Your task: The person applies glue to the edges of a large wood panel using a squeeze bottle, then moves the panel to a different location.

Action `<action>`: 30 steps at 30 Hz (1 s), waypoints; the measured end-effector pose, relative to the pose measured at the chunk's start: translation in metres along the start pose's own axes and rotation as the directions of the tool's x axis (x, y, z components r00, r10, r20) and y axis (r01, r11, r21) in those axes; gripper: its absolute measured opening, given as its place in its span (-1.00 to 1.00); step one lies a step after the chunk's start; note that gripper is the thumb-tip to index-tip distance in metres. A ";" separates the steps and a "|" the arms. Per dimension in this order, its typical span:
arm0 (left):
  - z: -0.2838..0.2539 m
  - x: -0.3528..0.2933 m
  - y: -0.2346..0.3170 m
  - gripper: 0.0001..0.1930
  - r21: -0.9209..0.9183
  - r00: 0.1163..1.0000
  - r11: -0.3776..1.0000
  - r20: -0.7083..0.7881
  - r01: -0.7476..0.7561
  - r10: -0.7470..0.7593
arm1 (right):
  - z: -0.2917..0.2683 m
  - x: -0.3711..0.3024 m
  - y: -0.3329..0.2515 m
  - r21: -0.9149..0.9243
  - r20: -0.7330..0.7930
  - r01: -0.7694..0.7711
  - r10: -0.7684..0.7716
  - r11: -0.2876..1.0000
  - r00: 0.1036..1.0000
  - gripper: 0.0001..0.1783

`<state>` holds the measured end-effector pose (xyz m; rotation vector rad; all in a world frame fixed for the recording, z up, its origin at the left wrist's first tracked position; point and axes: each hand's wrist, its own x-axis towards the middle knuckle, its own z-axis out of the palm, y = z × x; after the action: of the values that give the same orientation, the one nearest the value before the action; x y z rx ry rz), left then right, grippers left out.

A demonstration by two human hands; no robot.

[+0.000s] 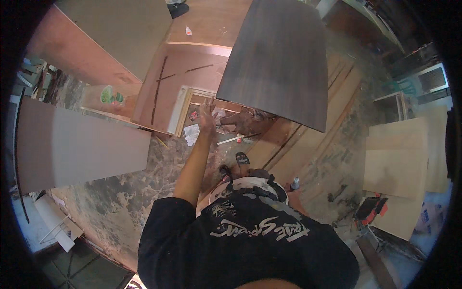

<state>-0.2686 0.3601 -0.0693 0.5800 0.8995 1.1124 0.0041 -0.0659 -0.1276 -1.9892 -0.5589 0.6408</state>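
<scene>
My left hand (208, 117) reaches forward, fingers stretched out and holding nothing that shows. It is beside the near corner of a dark wood-grain panel (281, 62) and the end of a pale wooden frame (183, 113). Whether the fingertips touch either one I cannot make out. The frame edges a pinkish panel (144, 103) with dark streaks across it. My right hand is not visible; my body or the panel may hide it. A small bottle (295, 183) stands to the right of my lap.
A large grey board (86, 144) lies at the left. Paper scraps (191, 135) and a thin white strip (230, 139) litter the floor by my sandalled feet. At the right are plywood sheets (394, 164) and a red-and-black tool (370, 208). A white glue bottle (188, 31) lies far ahead.
</scene>
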 end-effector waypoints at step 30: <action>-0.222 -0.115 -0.075 -0.53 0.445 0.776 0.795 -0.628 0.412 -0.050 | 0.027 0.046 0.011 0.828 0.197 -0.439 0.553 0.349 0.810 -0.80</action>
<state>-0.4374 0.2187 -0.2098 0.5726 1.8493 0.7715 0.0228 -0.0253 -0.1587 -1.1573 0.4726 0.9292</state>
